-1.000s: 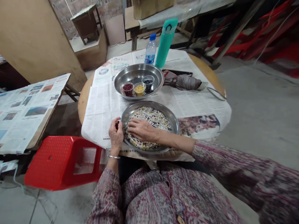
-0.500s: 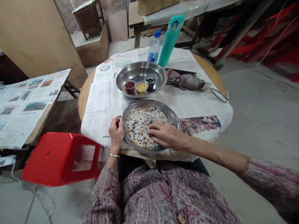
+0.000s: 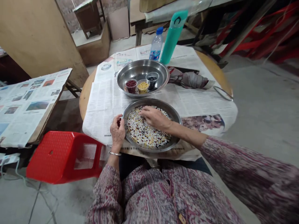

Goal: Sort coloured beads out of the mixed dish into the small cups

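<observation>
Left hand: left hand (image 3: 117,132) curled at the near-left rim of the plate, fingers bent inward; cannot tell if pinching anything.
Right hand: right hand (image 3: 155,119) over the far side of the plate, fingers bent down, tips at the beans; partly closed, no clear hold.
Beans: mixed beans (image 3: 146,132) in one layer across the lower steel plate (image 3: 177,124), between both hands.
Cups: red bean cup (image 3: 131,86), yellow bean cup (image 3: 143,86), black bean cup (image 3: 152,82) together in the upper steel basin (image 3: 161,81).
Progress: most beans lie mixed in the plate; each cup holds only a shallow amount, none full.
Rest: plate and basin on newspaper (image 3: 102,105) over a round wooden table (image 3: 85,102); water bottle (image 3: 156,46), green flask (image 3: 171,35), folded umbrella (image 3: 189,80) beyond; red stool (image 3: 65,158) at left.
</observation>
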### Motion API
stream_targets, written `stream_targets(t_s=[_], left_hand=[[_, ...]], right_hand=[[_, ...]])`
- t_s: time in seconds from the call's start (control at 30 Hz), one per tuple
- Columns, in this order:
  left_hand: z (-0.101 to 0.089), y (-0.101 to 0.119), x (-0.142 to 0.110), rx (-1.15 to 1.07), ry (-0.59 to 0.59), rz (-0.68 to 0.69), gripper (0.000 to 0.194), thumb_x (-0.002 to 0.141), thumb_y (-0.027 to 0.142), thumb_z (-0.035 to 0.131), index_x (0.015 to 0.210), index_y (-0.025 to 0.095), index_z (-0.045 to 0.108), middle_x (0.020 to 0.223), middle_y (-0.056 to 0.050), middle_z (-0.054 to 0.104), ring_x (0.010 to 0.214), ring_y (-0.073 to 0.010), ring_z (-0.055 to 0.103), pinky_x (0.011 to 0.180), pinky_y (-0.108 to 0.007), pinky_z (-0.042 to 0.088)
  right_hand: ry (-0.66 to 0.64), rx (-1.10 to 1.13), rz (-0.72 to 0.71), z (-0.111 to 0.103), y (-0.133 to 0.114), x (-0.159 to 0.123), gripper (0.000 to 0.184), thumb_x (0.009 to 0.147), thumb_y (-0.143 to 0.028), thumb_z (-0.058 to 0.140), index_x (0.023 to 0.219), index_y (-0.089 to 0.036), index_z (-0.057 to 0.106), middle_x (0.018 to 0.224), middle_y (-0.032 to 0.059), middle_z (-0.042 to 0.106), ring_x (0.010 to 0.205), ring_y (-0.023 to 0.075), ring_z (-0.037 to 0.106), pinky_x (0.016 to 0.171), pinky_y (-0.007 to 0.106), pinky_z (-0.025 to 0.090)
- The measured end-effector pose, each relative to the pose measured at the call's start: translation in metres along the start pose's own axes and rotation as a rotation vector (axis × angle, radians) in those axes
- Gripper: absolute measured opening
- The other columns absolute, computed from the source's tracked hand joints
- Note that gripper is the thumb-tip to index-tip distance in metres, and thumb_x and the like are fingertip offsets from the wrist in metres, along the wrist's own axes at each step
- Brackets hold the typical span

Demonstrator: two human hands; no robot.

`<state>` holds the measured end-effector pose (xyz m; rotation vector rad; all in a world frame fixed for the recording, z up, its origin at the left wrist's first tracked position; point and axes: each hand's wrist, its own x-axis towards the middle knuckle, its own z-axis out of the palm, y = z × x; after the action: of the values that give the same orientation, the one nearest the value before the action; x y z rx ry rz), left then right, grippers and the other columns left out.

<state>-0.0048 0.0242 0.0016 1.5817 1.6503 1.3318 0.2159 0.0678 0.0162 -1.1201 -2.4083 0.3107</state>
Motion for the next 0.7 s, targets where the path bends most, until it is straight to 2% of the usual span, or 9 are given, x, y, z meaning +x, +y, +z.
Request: stream_targets(t_s=[0.1, 0.17, 0.23, 0.3, 0.4, 0.47, 0.53, 0.6, 0.7], left_hand=[[0.000, 0.000, 0.001, 0.003, 0.002, 0.004, 0.022, 0.095, 0.024, 0.054, 0.112, 0.020, 0.066, 0.092, -0.002, 0.069, 0.085, -0.0152, 0.063, 0.082, -0.026, 0.049], [0.000, 0.000, 0.001, -0.009, 0.000, 0.007, 0.022, 0.095, 0.024, 0.054, 0.113, 0.020, 0.066, 0.093, -0.002, 0.069, 0.085, -0.0155, 0.064, 0.082, -0.026, 0.050], [-0.001, 0.000, 0.000, -0.025, -0.001, 0.010, 0.023, 0.095, 0.026, 0.054, 0.113, 0.020, 0.066, 0.095, -0.003, 0.070, 0.087, -0.0161, 0.064, 0.084, -0.027, 0.050], [-0.001, -0.001, 0.000, -0.032, -0.003, 0.007, 0.023, 0.095, 0.027, 0.054, 0.113, 0.020, 0.066, 0.096, -0.003, 0.070, 0.089, -0.0168, 0.065, 0.086, -0.028, 0.050], [0.000, -0.002, 0.000, -0.026, -0.006, 0.003, 0.024, 0.095, 0.027, 0.053, 0.114, 0.021, 0.066, 0.098, -0.003, 0.070, 0.092, -0.0170, 0.065, 0.087, -0.028, 0.050], [0.000, -0.003, 0.000, -0.024, -0.005, 0.006, 0.024, 0.095, 0.027, 0.053, 0.114, 0.021, 0.066, 0.098, -0.003, 0.070, 0.092, -0.0168, 0.065, 0.087, -0.028, 0.050], [0.000, -0.003, 0.000, -0.023, 0.003, 0.013, 0.023, 0.095, 0.027, 0.054, 0.113, 0.022, 0.066, 0.098, -0.003, 0.070, 0.091, -0.0166, 0.065, 0.087, -0.028, 0.051], [0.000, -0.002, 0.000, -0.024, 0.009, 0.017, 0.023, 0.094, 0.027, 0.054, 0.113, 0.023, 0.067, 0.098, -0.003, 0.070, 0.091, -0.0165, 0.065, 0.087, -0.028, 0.050], [0.000, -0.001, 0.000, -0.030, 0.005, 0.010, 0.023, 0.095, 0.027, 0.054, 0.113, 0.022, 0.066, 0.096, -0.002, 0.070, 0.090, -0.0161, 0.065, 0.085, -0.027, 0.051]], right_hand=[[0.029, -0.105, 0.114, 0.007, -0.007, 0.018, 0.028, 0.096, -0.017, 0.048, 0.113, -0.013, 0.070, 0.116, 0.0168, 0.066, 0.110, 0.0297, 0.054, 0.096, 0.045, 0.047], [-0.004, -0.124, 0.104, 0.013, -0.021, 0.022, 0.030, 0.098, -0.026, 0.051, 0.117, -0.012, 0.069, 0.118, 0.0178, 0.066, 0.112, 0.0315, 0.053, 0.097, 0.048, 0.046], [-0.046, -0.093, 0.015, 0.017, -0.036, 0.019, 0.031, 0.098, -0.030, 0.054, 0.119, -0.013, 0.068, 0.121, 0.0169, 0.065, 0.112, 0.0305, 0.053, 0.097, 0.048, 0.046], [-0.105, -0.036, -0.133, 0.017, -0.048, 0.008, 0.029, 0.097, -0.031, 0.057, 0.118, -0.015, 0.068, 0.123, 0.0151, 0.065, 0.111, 0.0283, 0.054, 0.096, 0.045, 0.046], [-0.191, 0.040, -0.332, 0.006, -0.053, -0.018, 0.024, 0.098, -0.030, 0.056, 0.113, -0.018, 0.068, 0.118, 0.0111, 0.066, 0.108, 0.0248, 0.055, 0.095, 0.043, 0.047], [-0.217, 0.049, -0.380, -0.006, -0.044, -0.034, 0.021, 0.099, -0.028, 0.054, 0.109, -0.020, 0.070, 0.114, 0.0091, 0.067, 0.108, 0.0235, 0.056, 0.096, 0.042, 0.048], [-0.197, 0.014, -0.348, -0.017, -0.028, -0.046, 0.021, 0.099, -0.025, 0.051, 0.106, -0.021, 0.071, 0.113, 0.0088, 0.069, 0.106, 0.0232, 0.058, 0.096, 0.042, 0.049], [-0.114, -0.021, -0.252, -0.026, -0.009, -0.050, 0.023, 0.099, -0.025, 0.050, 0.104, -0.020, 0.072, 0.114, 0.0101, 0.069, 0.106, 0.0239, 0.060, 0.095, 0.043, 0.050], [-0.005, -0.099, -0.041, -0.029, 0.017, -0.041, 0.026, 0.098, -0.024, 0.049, 0.106, -0.017, 0.072, 0.110, 0.0126, 0.069, 0.105, 0.0258, 0.060, 0.095, 0.043, 0.052]])
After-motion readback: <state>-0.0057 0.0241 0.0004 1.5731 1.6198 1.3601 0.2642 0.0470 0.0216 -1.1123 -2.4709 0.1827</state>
